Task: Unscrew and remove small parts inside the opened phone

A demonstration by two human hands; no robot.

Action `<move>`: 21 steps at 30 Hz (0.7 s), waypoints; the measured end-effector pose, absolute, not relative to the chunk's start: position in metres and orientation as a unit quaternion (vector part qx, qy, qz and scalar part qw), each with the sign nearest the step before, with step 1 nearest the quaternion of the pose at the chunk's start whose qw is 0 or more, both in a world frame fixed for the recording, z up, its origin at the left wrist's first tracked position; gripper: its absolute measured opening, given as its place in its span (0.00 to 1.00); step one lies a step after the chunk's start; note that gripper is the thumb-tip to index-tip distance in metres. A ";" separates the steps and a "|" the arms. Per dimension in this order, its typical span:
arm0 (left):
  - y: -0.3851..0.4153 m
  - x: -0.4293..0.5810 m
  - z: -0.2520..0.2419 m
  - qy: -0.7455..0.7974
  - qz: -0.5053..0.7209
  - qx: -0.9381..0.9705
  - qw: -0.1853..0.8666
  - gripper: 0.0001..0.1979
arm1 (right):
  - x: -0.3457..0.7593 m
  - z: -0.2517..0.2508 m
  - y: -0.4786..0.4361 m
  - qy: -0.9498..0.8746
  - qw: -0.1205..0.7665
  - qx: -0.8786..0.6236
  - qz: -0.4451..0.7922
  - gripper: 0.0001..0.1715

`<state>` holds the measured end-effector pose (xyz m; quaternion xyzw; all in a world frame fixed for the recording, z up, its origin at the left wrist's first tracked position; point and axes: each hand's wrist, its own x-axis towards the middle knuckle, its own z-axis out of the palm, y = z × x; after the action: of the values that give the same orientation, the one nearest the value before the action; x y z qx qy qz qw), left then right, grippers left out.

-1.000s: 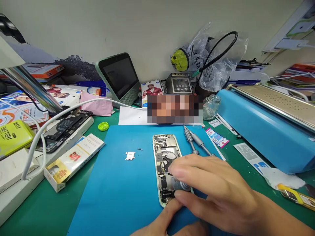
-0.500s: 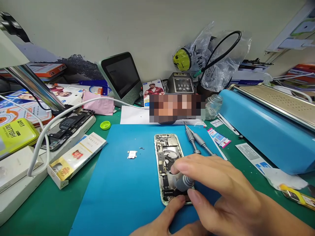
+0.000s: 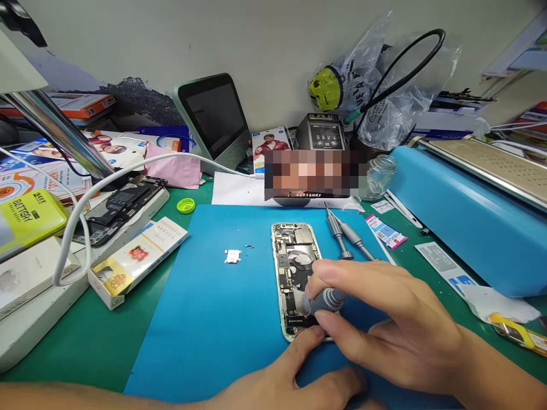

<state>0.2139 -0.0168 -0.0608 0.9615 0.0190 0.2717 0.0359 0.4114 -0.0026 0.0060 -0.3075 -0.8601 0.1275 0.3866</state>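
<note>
The right hand (image 3: 405,327) clasps the tilted screwdriver (image 3: 325,303) over the opened phone (image 3: 298,256); the left hand's (image 3: 294,376) grip cannot be determined. Excess tilt could cause slippage and internal damage.

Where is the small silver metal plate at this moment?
In the head view, the small silver metal plate lies on the blue work mat, left of the opened smartphone and just beside a few tiny dark pieces.

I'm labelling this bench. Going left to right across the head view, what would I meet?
Battery box, carton, metal plate, opened phone, pink label, yellow tool.
</note>
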 end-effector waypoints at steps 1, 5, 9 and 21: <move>-0.016 0.214 -0.058 0.020 0.272 0.961 0.034 0.17 | 0.412 0.005 -0.003 -0.857 0.389 -0.313 0.129 0.39; -0.015 0.214 -0.052 0.015 0.270 0.961 0.053 0.17 | 0.412 0.002 -0.005 -0.839 0.394 -0.337 0.163 0.41; -0.015 0.213 -0.049 0.016 0.258 0.962 0.085 0.15 | 0.413 0.001 -0.006 -0.822 0.400 -0.352 0.200 0.42; -0.012 0.210 -0.046 0.008 0.254 0.966 0.055 0.16 | 0.412 -0.001 -0.005 -0.796 0.431 -0.360 0.225 0.43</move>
<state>0.2100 -0.0124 -0.0463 0.9657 0.0078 0.2537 0.0548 0.4116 -0.0050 -0.0006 -0.3600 -0.7964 0.2252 0.4305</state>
